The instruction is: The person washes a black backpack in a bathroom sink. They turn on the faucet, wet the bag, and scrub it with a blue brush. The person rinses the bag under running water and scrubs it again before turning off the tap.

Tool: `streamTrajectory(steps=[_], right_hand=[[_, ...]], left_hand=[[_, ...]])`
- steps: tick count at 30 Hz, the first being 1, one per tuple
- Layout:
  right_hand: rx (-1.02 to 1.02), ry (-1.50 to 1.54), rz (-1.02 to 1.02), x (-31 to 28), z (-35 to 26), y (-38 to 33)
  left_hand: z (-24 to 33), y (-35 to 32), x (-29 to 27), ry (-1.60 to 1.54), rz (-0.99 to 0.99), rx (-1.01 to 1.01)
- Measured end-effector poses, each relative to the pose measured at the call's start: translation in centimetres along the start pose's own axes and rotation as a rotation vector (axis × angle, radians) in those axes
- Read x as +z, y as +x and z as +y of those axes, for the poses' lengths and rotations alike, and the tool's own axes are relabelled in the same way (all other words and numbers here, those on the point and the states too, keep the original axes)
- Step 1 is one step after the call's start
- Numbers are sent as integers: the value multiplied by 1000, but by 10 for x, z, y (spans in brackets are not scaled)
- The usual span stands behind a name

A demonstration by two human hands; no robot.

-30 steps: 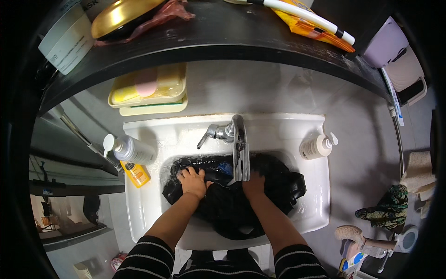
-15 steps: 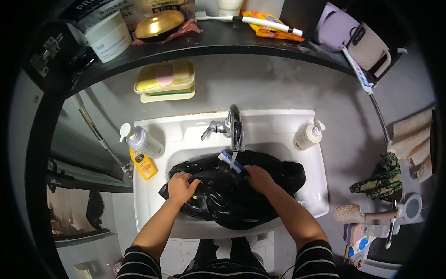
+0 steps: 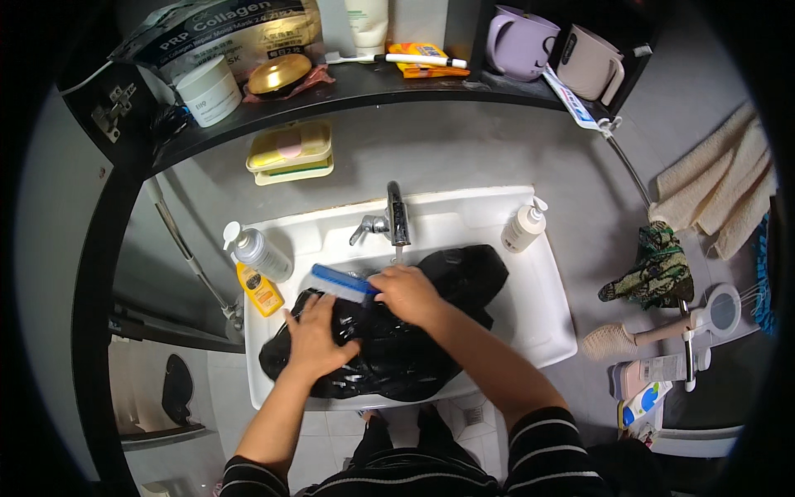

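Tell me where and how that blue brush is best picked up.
Probably by its right end, coming from the right, as the right hand holds it. The blue brush slants across the sink, its pale bristles showing along the side nearer the person, toward its left end; gripping the right end should keep fingers clear of them.

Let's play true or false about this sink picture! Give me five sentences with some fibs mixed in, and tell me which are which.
1. The right hand grips a blue scrubbing brush. True.
2. The yellow bottle is right of the faucet. False: it is on the left.
3. The left hand is on the black fabric. True.
4. Two green mugs stand on the shelf. False: a purple mug and a beige mug do.
5. A beige towel hangs at the right. True.
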State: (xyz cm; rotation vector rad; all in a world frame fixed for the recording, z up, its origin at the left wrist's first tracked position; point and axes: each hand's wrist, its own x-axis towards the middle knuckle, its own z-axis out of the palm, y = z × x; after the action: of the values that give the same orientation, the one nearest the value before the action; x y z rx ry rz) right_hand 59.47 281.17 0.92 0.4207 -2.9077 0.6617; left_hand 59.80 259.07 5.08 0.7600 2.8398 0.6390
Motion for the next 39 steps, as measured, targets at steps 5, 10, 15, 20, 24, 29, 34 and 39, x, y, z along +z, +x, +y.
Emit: streamTrajectory(steps=[5, 10, 15, 20, 24, 29, 34, 39], right_hand=[[139, 22, 13, 28, -6, -11], [113, -83, 226, 12, 24, -80], [456, -133, 536, 2, 72, -172], [1377, 777, 591, 38, 112, -188], [1184, 1729, 715, 3, 84, -154], [474, 1353, 499, -62, 46, -109], [926, 1916, 407, -40, 68, -117], [1038, 1796, 503, 3, 6, -100]], left_hand=[[-9, 21, 72, 244, 127, -3], [-35, 40, 98, 118, 30, -84], [-29, 45, 81, -40, -49, -147], [13, 29, 73, -361, 94, 194], [60, 29, 62, -398, 283, 478], [94, 36, 58, -465, 566, 687], [72, 36, 63, -425, 527, 685], [-14, 21, 97, -277, 337, 553]])
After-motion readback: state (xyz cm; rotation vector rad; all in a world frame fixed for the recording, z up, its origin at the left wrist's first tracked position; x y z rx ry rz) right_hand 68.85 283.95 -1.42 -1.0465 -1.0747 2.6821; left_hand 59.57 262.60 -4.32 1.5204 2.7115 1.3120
